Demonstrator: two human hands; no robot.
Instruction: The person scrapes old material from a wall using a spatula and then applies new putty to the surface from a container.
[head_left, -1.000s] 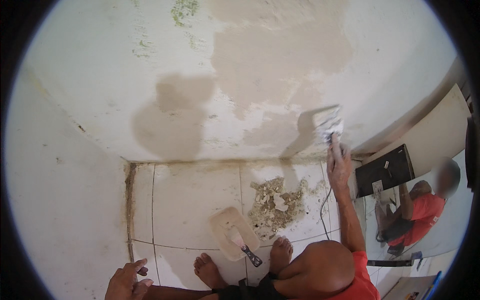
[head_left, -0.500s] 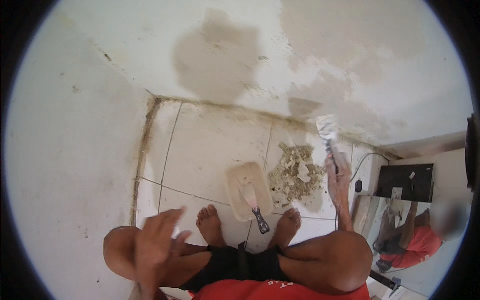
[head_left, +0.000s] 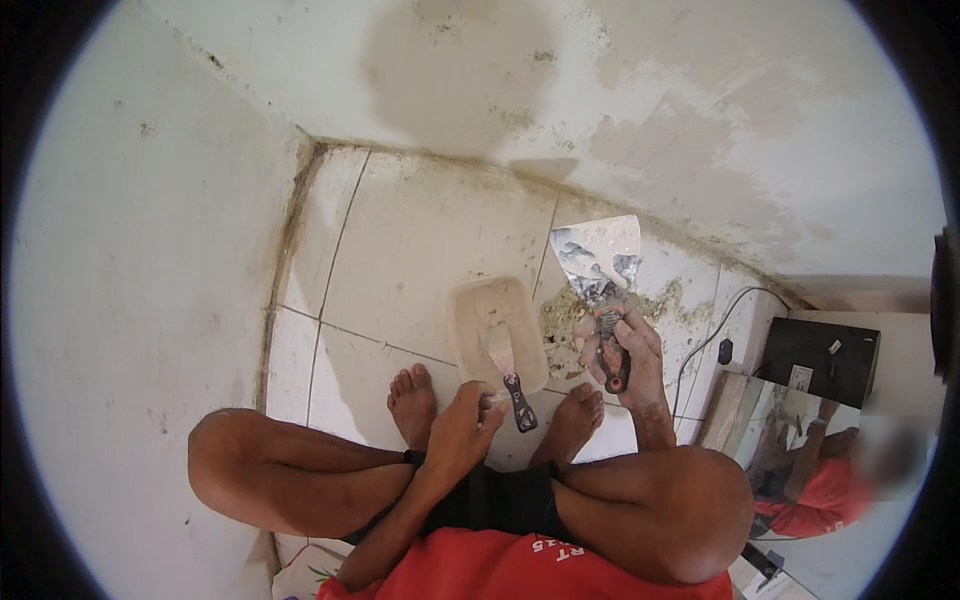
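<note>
Your right hand (head_left: 642,362) has its fingers wrapped round the wide putty knife (head_left: 608,318), blade outward, likely for easy tilting. Your left hand (head_left: 462,428), curled, grip unclear, meets the shallow tub (head_left: 460,325), apparently set between your feet (head_left: 412,405) for reach.

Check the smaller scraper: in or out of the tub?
Partly in: the smaller scraper has its blade inside the tub, with its handle sticking out.
</note>
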